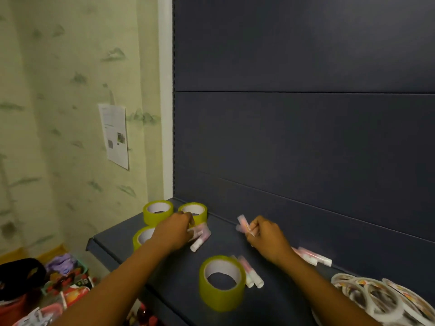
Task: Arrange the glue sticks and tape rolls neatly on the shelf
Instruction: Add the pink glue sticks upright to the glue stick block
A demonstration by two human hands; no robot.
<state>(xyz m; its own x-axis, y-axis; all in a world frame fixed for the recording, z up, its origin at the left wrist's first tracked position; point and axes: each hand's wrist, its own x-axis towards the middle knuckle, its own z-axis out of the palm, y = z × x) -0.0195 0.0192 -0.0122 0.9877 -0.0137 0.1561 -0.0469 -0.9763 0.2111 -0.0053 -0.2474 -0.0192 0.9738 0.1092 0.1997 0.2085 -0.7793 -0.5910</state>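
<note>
On the dark blue shelf (164,276) stand several yellow-green tape rolls: two at the back left (157,211) (193,211), one partly behind my left wrist (141,237), and one near the front (221,282). My left hand (175,232) grips a bunch of pink-and-white glue sticks (200,236) lying beside the back rolls. My right hand (267,238) holds two glue sticks (243,223) just above the shelf. More glue sticks lie by the front roll (251,274) and along the back panel (314,256).
A heap of thin white patterned tape rolls (381,300) lies at the shelf's right end. The dark back panel (306,137) rises behind. Left of the shelf is a wallpapered wall with a paper notice (114,135); below lie baskets and packaged goods (61,278).
</note>
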